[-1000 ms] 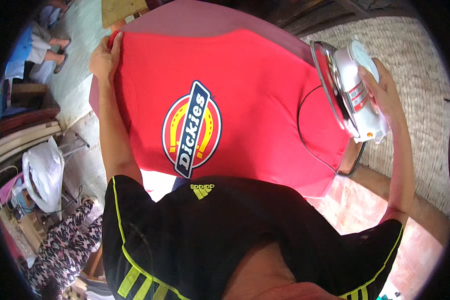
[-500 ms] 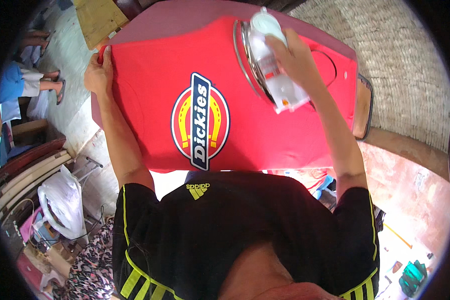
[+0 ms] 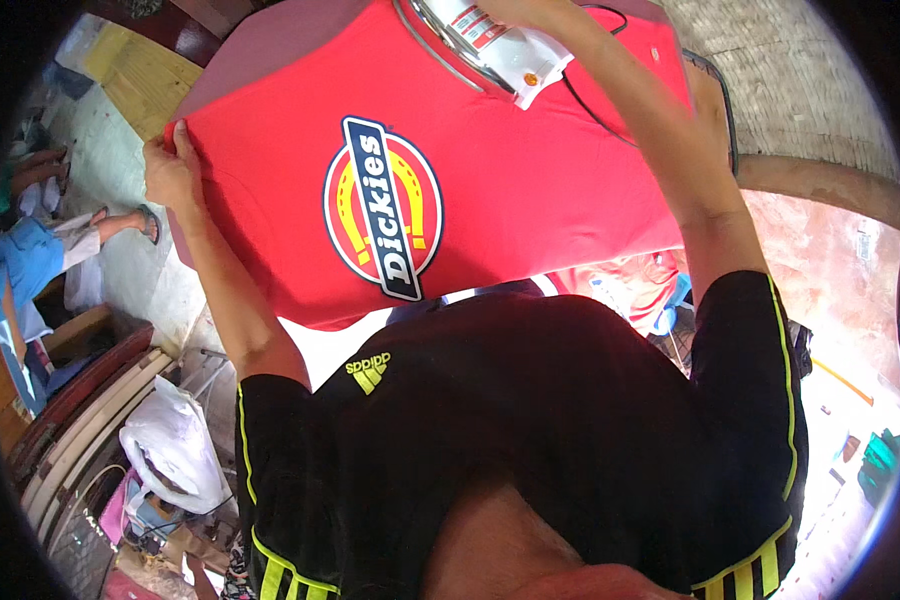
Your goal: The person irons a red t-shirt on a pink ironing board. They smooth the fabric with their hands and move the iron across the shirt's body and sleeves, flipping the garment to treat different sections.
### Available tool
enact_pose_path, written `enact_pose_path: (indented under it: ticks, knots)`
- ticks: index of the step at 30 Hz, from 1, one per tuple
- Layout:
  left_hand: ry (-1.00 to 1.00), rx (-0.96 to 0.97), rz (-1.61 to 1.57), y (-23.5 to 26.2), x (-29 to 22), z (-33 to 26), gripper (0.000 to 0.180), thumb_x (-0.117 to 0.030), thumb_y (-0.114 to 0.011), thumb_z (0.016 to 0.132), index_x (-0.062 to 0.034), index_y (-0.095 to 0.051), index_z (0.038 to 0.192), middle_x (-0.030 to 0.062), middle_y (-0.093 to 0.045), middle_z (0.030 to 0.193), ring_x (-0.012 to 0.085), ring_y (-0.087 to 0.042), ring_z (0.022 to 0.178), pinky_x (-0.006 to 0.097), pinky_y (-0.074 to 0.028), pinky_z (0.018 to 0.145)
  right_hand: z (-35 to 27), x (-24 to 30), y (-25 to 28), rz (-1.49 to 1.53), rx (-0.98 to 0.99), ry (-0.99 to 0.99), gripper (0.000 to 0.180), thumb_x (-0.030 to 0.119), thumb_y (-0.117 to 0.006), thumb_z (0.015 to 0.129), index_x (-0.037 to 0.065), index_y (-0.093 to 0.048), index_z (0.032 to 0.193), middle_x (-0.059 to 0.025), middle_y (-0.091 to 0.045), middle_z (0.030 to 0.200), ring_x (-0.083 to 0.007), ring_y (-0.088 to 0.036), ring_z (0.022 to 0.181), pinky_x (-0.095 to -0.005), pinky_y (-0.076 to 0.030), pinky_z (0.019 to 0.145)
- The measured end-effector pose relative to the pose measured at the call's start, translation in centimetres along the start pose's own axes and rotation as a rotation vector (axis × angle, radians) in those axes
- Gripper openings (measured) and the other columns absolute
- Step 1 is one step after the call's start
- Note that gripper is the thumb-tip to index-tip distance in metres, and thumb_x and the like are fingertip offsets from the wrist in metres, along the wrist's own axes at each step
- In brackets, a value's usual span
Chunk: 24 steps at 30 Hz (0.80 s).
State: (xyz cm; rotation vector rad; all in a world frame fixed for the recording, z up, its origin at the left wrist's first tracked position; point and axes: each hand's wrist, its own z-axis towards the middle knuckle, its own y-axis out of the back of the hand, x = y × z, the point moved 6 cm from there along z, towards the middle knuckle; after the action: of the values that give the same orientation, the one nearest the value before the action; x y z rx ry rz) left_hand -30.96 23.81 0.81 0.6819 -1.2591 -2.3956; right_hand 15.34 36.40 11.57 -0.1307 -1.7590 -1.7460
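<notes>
A red T-shirt [image 3: 530,190] with a round printed badge lies spread over a padded board covered in dull maroon cloth [image 3: 260,55]. At its left edge my left hand [image 3: 175,172] is closed on the shirt's fabric, thumb uppermost. A white electric iron [image 3: 520,58] with a silver soleplate rests toward the far side of the shirt, its dark cord [image 3: 595,112] trailing over the fabric on the right. My right hand [image 3: 518,10] holds the iron from above; the picture's upper edge cuts off its fingers and the iron's far end.
A woven mat surface [image 3: 805,85] lies beyond the board at right, edged by a brown ledge [image 3: 820,190]. Wooden furniture [image 3: 140,80] stands at far left. Another person in blue [image 3: 25,265] is at left, near a white plastic bag [image 3: 170,445] and stacked pale boards.
The iron and my right hand have moved farther away, partly out of the picture. The view has tilted and shifted. My left hand keeps its hold on the shirt's left edge.
</notes>
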Motion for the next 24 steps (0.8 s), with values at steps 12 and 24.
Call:
enact_pose_path:
  ticks: [12, 24]
  knots:
    - [-0.646, 0.302, -0.286, 6.8, -21.8, -22.7, 0.072, -0.062, -0.051, 0.092, -0.0157, -0.042, 0.148, 0.0187, -0.03, 0.156, 0.045, -0.023, 0.145, 0.067, -0.02, 0.11, -13.7, -2.9, 1.8, -0.057, 0.055, -0.077, 0.047, 0.041, -0.05, 0.098, -0.003, -0.054, 0.114, -0.027, -0.065, 0.096, -0.0379, -0.067, 0.088, -0.0459, -0.05, 0.077]
    - [-0.748, 0.265, -0.821, 9.1, -27.0, -25.6, 0.014, -0.008, -0.072, 0.08, -0.0074, -0.071, 0.093, 0.0108, -0.066, 0.094, 0.0319, -0.059, 0.091, 0.042, -0.048, 0.079, -13.7, -4.5, 2.5, 0.048, -0.133, -0.112, 0.05, 0.039, -0.05, 0.097, -0.008, -0.055, 0.114, -0.0336, -0.065, 0.096, -0.048, -0.065, 0.092, -0.0539, -0.051, 0.08]
